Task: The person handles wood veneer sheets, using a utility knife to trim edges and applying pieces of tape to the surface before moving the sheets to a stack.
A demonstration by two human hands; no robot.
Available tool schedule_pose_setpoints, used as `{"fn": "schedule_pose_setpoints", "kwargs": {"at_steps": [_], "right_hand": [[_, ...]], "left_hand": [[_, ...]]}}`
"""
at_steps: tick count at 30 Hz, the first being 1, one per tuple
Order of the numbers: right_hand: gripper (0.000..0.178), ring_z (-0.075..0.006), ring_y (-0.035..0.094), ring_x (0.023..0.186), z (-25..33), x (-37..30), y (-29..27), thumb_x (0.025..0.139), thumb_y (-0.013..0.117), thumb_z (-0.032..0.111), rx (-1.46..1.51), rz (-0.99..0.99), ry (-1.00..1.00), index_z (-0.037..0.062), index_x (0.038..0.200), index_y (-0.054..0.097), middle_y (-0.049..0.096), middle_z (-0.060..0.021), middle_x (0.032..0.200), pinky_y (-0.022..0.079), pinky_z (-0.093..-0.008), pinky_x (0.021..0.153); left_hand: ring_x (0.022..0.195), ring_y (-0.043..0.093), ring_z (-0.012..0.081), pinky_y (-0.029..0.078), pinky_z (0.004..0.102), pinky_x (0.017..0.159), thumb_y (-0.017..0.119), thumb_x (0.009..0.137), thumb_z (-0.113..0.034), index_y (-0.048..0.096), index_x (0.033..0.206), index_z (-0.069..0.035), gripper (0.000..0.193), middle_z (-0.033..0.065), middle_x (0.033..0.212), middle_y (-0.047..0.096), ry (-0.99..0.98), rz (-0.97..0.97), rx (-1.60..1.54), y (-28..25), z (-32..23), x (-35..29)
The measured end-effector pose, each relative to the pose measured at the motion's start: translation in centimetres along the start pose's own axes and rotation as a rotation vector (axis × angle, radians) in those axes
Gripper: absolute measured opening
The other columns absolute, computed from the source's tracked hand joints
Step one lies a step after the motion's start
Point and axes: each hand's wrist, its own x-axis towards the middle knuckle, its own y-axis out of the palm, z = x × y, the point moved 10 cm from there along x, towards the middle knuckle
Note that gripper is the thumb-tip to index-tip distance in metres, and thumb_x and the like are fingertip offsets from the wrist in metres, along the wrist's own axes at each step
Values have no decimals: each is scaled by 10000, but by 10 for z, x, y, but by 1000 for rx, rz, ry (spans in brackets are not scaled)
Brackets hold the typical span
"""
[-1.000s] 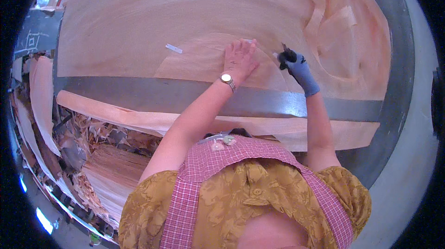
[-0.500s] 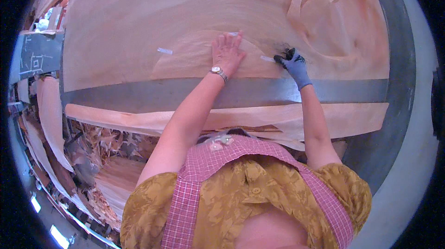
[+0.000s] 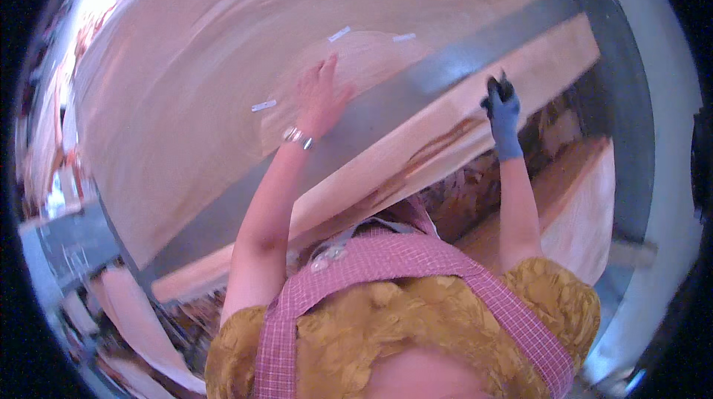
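Observation:
A large thin sheet of pale brown wood veneer (image 3: 193, 94) covers the grey work table (image 3: 364, 117). Over its near edge is my bare left hand (image 3: 319, 98), fingers stretched out, with a watch on the wrist. Short white tape strips lie on the sheet around a curved patch: one strip (image 3: 339, 33) just beyond my fingertips, another strip (image 3: 405, 38) to the right, a third strip (image 3: 264, 106) to the left. My right hand (image 3: 502, 105), in a blue and black glove, is closed above a narrow veneer strip (image 3: 549, 57); a thin dark tip pokes out, too blurred to name.
Dark gaps with veneer scraps (image 3: 471, 187) show below the table's front. More veneer sheets (image 3: 579, 213) lean at the lower right. A grey metal block (image 3: 78, 239) juts out at the left, and a grey border (image 3: 624, 94) runs along the right.
The view has turned, so the table edge now slants up to the right. My right hand has left the tape at the veneer's edge and come back over the near strip. A third tape strip now shows uncovered.

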Motion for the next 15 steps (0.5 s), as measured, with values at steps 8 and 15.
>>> {"fn": "schedule_pose_setpoints", "kwargs": {"at_steps": [8, 15], "right_hand": [[242, -149, 546, 728, -193, -392, -108, 964, 597, 235, -447, -461, 148, 7, 1021, 653, 632, -27, 841, 462, -286, 655], [238, -129, 601, 631, -195, -575, 75, 978, 556, 237, 138, 66, 646, 24, 1019, 654, 680, -57, 812, 458, -279, 531]], "left_hand": [[1377, 342, 352, 273, 458, 1132, 612, 899, -325, 352, 1464, -20, 692, 214, 1474, 394, 37, -39, -143, -89, 142, -184], [1322, 401, 364, 327, 469, 1087, 589, 925, -339, 394, 1434, -12, 635, 215, 1427, 440, -202, -101, 254, -156, 296, -327]]}}
